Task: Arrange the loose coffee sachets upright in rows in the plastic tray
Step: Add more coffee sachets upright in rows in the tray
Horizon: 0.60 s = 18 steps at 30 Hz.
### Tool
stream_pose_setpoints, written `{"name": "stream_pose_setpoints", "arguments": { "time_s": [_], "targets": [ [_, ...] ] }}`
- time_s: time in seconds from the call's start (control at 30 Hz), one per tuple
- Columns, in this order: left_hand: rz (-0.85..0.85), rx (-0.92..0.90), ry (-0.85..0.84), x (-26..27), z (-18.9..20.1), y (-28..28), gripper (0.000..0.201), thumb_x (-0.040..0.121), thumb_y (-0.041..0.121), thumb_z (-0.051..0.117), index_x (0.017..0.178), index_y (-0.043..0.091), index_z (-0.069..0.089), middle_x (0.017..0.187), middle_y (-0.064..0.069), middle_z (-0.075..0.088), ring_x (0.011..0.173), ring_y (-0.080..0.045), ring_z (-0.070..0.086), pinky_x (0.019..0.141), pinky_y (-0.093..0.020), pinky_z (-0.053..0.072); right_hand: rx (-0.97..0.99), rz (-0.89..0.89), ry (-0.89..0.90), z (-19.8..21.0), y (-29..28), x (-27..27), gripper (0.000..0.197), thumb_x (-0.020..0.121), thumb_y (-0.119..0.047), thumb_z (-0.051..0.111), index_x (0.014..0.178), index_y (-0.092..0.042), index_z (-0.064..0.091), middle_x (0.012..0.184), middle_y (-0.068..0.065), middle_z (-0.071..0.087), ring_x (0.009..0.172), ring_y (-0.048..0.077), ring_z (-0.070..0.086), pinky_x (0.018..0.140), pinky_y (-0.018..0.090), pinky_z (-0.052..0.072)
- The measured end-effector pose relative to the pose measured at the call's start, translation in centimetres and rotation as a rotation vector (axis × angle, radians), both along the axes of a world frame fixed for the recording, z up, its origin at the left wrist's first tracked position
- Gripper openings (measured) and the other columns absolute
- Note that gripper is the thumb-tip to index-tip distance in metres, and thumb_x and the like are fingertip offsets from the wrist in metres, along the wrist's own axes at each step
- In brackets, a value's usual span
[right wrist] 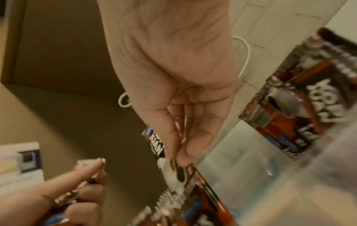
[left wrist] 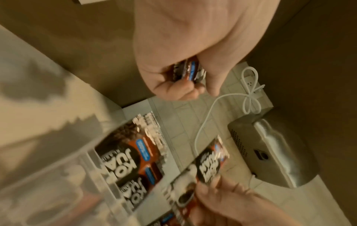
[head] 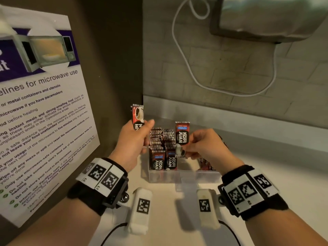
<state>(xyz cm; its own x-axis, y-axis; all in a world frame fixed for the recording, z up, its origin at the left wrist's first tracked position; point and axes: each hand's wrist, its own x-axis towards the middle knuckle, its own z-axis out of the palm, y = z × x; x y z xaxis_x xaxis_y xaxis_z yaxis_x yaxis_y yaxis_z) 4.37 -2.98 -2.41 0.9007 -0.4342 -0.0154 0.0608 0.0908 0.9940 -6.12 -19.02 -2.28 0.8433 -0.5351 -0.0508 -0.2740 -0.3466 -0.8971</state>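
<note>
A clear plastic tray (head: 184, 175) stands on the white counter by the wall corner. Two rows of red and black coffee sachets (head: 160, 148) stand upright in its left part. My left hand (head: 136, 139) is left of the tray and grips one sachet (head: 137, 116) upright, its top above the fist; the same sachet (left wrist: 188, 71) shows inside my curled fingers. My right hand (head: 198, 146) hovers over the tray's middle and pinches another sachet (head: 182, 137) by its lower end, upright. A loose sachet (head: 205, 165) lies flat in the tray's right part.
A brown side wall with a microwave guideline poster (head: 42, 110) stands close on the left. A tiled back wall carries a white cable (head: 188, 68) and a steel wall-mounted appliance (head: 266, 16) above. White counter (head: 275, 174) extends to the right.
</note>
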Motion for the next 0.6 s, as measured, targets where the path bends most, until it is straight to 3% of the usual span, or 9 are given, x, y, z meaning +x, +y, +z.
{"name": "stream_pose_setpoints", "arguments": {
  "time_s": [0.1,0.23,0.33,0.43,0.53,0.6],
  "targets": [
    [-0.034,0.199,-0.206,0.8,-0.1,0.1,0.013,0.087,0.024,0.069,0.088,0.017,0.058,0.063,0.010,0.047,0.055,-0.006,0.041,0.052,-0.024,0.033,-0.017,0.042,0.164,-1.5,-0.1,0.2,0.017,0.077,0.003,0.073,0.089,-0.008,0.069,0.078,0.007,0.072,0.058,0.010,0.067,0.050,0.016,0.050],
    [-0.128,0.471,-0.588,1.9,1.1,-1.4,0.033,0.079,0.028,0.077,0.070,0.021,0.046,0.064,0.005,0.051,0.057,-0.011,0.046,0.057,-0.029,0.035,-0.172,0.093,0.341,-3.9,-0.1,1.8,0.018,0.069,-0.002,0.081,0.084,-0.007,0.074,0.080,0.006,0.073,0.070,0.014,0.067,0.074,0.028,0.057],
    [-0.228,0.636,-0.727,2.6,1.6,-3.0,0.034,0.077,0.031,0.079,0.071,0.022,0.047,0.078,0.000,0.063,0.072,-0.017,0.060,0.064,-0.030,0.044,-0.273,0.114,0.409,-5.1,0.0,3.1,0.012,0.070,-0.008,0.078,0.066,-0.005,0.067,0.067,0.007,0.065,0.060,0.014,0.054,0.059,0.026,0.047],
    [-0.364,0.834,-0.817,3.0,1.5,-4.4,0.031,0.076,0.026,0.080,0.080,0.019,0.050,0.080,0.004,0.056,0.076,-0.017,0.056,0.061,-0.028,0.040,-0.329,0.093,0.466,-5.8,0.0,3.8,0.022,0.072,-0.011,0.072,0.059,-0.010,0.055,0.062,0.004,0.058,0.057,0.015,0.049,0.049,0.021,0.037],
    [-0.437,0.963,-0.857,3.4,1.1,-5.2,0.032,0.076,0.021,0.080,0.085,0.017,0.049,0.087,0.004,0.054,0.082,-0.017,0.053,0.067,-0.027,0.040,-0.350,0.091,0.515,-6.1,0.1,4.1,0.016,0.070,-0.019,0.073,0.071,-0.011,0.060,0.069,0.002,0.061,0.060,0.013,0.054,0.050,0.021,0.039],
    [-0.446,1.006,-0.872,3.7,0.8,-5.4,0.032,0.076,0.020,0.079,0.086,0.016,0.049,0.091,0.003,0.055,0.085,-0.017,0.053,0.070,-0.028,0.040,-0.359,0.107,0.540,-6.2,0.1,4.3,0.025,0.068,-0.027,0.074,0.085,-0.012,0.063,0.080,0.002,0.065,0.070,0.015,0.060,0.058,0.023,0.043]
  ]
}}
